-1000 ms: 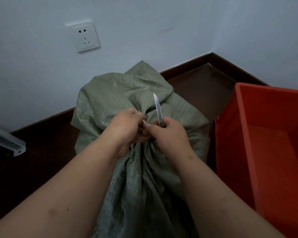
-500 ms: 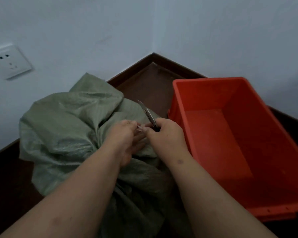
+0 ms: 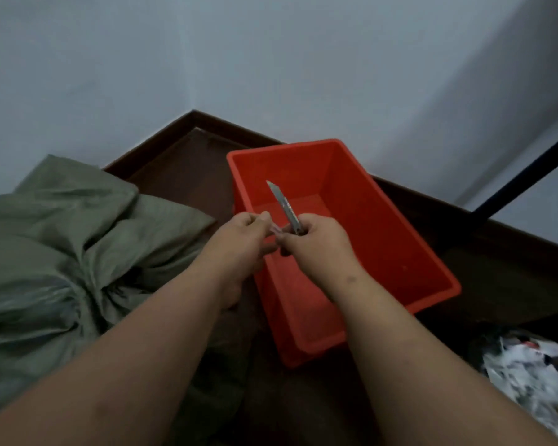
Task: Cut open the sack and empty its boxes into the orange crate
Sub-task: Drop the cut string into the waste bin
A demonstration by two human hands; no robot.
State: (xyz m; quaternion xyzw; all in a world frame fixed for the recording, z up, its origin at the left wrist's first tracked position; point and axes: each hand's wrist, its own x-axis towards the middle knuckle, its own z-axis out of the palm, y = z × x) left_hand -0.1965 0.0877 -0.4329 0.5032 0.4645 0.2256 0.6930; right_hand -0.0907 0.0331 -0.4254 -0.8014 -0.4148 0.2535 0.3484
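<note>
Both hands have come away from the gathered neck of the grey-green woven plastic sack point(image 3: 62, 252) and now meet over the near-left part of the orange plastic crate point(image 3: 400, 252); half a second ago they were still bunched at the sack's neck. The left hand point(image 3: 239, 243) pinches something small and pale between thumb and fingertips, perhaps a cut tie, though it is too small to tell. The right hand point(image 3: 313, 243) is curled round the handle of the slim silver utility knife point(image 3: 285, 207). My reading is that the tie is severed and the cutting step is about over, with the emptying not yet begun: no boxes show in the crate.

The knife's long axis runs from the right fist up and slightly leftward, blade tip pointing away from the person toward the crate's far wall. The sack lies slumped on the dark floor to the left of the crate, near the wall, its neck turned toward the person
</note>
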